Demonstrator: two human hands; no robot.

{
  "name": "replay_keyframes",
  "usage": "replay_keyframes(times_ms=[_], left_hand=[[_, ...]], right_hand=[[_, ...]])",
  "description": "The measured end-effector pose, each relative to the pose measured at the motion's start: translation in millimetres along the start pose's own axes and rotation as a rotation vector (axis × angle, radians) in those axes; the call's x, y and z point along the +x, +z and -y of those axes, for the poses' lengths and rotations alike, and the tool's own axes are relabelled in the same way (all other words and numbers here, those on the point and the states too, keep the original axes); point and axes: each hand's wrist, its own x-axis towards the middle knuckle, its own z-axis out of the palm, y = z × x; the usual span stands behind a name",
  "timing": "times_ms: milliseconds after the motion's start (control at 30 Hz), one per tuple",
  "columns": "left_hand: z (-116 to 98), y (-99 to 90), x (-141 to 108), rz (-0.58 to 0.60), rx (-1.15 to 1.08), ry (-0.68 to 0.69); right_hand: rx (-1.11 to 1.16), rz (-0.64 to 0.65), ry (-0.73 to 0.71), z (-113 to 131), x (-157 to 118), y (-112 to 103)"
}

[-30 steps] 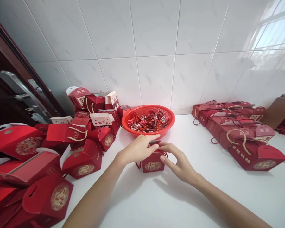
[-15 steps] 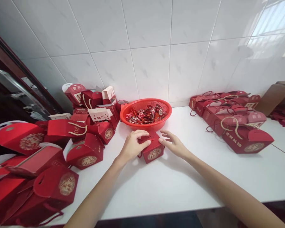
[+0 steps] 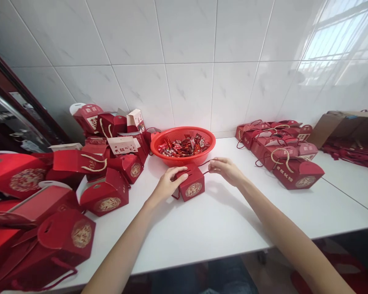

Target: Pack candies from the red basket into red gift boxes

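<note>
A small red box (image 3: 194,185) with a gold round print stands on the white table in front of the red basket. My left hand (image 3: 168,182) rests on its left side and top, fingers and thumb gripping it. To the right of the box, my right hand (image 3: 227,169) pinches a dark red cord (image 3: 206,172) that stretches out from the box's right side. Another dark cord hangs at the box's left, partly behind my left fingers. Just behind stands the red plastic basket (image 3: 159,156), holding many wrapped candies (image 3: 184,147).
Several red boxes (image 3: 104,196), many with raised flaps, crowd the table's left side. Several closed red boxes (image 3: 299,173) with cord handles stand at the right. Beyond them is a cardboard box (image 3: 328,128) with dark red items. A tiled wall (image 3: 190,90) rises behind.
My right hand has taken hold of the cord and pulled it out to the right. My left hand stays at the box. The view has shifted slightly right.
</note>
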Motion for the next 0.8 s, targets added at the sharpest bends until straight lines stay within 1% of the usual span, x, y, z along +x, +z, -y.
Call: replay_keyframes(times_ms=[100, 200, 333, 367, 433, 500, 567, 633, 700, 767, 800], left_hand=[[-4.5, -0.4, -2.1, -0.054, 0.125, 0.03], [-6.0, 2.8, -2.9, -0.091, 0.146, 0.033], [-7.7, 1.8, -2.8, -0.186, 0.159, 0.047], [-8.4, -1.2, -2.7, -0.207, 0.142, 0.033], [-9.1, -9.8, -2.1, -0.223, 0.048, -0.048], [-7.2, -18.5, -0.9, -0.194, -0.075, -0.155], [-2.7, -23.3, 0.7, -0.134, -0.161, -0.228], [2.1, -23.1, 1.8, -0.074, -0.174, -0.237], [4.2, -20.5, 1.9, -0.039, -0.152, -0.223], [1.3, -19.7, 0.7, -0.027, -0.177, -0.215], [-2.0, -20.7, -0.4, -0.027, -0.223, -0.219]], right_hand=[[0.09, -0.027, -0.079, 21.3, 2.8, 2.9], [0.05, 0.0, -0.154, 34.9, 5.0, 15.5], [-0.067, 0.062, -0.212, 40.5, 7.4, 36.9], [-0.085, 0.067, -0.219, 40.2, 8.1, 40.9], [-0.1, 0.06, -0.222, 38.2, 9.5, 46.5], [-0.11, 0.036, -0.21, 35.4, 11.2, 49.3], [-0.129, 0.006, -0.189, 33.1, 12.8, 50.9], [-0.143, -0.013, -0.179, 32.2, 14.4, 52.3], [-0.144, -0.015, -0.185, 33.2, 15.8, 53.5], [-0.146, -0.014, -0.2, 35.8, 17.0, 53.6], [-0.155, -0.017, -0.207, 37.3, 17.5, 53.2]])
